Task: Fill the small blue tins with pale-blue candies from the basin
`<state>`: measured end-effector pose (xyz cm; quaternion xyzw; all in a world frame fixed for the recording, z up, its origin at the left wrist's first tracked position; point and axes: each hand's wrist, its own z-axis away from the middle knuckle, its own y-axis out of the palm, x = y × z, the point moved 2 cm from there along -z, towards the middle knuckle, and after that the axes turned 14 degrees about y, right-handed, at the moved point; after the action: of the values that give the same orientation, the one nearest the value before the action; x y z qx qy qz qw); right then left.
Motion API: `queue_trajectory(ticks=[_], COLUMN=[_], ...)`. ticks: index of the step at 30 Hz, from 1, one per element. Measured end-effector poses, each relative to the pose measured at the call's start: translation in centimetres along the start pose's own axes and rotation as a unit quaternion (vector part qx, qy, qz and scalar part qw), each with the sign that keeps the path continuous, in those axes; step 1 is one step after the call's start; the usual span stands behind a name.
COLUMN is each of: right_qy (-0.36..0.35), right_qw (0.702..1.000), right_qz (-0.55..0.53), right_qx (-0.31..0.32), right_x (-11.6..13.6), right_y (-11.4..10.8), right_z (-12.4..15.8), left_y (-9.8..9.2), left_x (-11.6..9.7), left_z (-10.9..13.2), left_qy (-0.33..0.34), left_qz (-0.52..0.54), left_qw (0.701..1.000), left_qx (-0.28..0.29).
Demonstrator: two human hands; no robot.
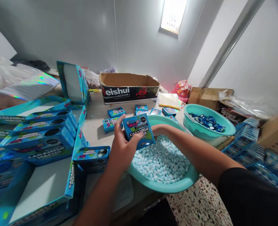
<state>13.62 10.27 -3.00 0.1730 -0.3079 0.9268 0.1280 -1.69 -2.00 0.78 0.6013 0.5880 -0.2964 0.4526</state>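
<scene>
My left hand (pixel 126 146) grips a small blue candy box (pixel 139 130) lettered "Caramelo", thumb across its printed front. It is tilted and held above the near-left part of a turquoise basin (pixel 192 179). Pale blue and white candies (pixel 161 161) fill much of that basin. My right hand (pixel 159 129) reaches over the basin from the right, just behind the box; the box hides its fingers, so what they hold does not show. Behind the basin several similar small boxes (pixel 116 112) lie on the white table (pixel 94 114).
Blue display cartons (pixel 44 185) with candy boxes crowd the left. A second turquoise basin (pixel 209 135) with dark blue shiny pieces (pixel 206 121) stands right. A black-printed cardboard box (pixel 129 91) and yellowish sheets (pixel 169 100) sit at the back. Wrapped blue packs (pixel 247 138) are stacked far right.
</scene>
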Motion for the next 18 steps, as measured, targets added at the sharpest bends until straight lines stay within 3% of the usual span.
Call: queue_trajectory(ticks=[11,18], right_qy=[0.01,-0.004], right_qw=[0.995,0.997], right_qz=[-0.036,-0.019], right_qx=[0.088,0.08], right_x=[0.8,1.2], right_y=[0.7,1.6], right_z=[2.3,1.6], left_y=[0.1,0.1], left_x=[-0.3,-0.1], left_z=[0.1,-0.2], left_qy=[-0.015,-0.013], left_qz=[0.0,0.009], left_qw=[1.0,1.0], left_qx=[0.015,-0.025])
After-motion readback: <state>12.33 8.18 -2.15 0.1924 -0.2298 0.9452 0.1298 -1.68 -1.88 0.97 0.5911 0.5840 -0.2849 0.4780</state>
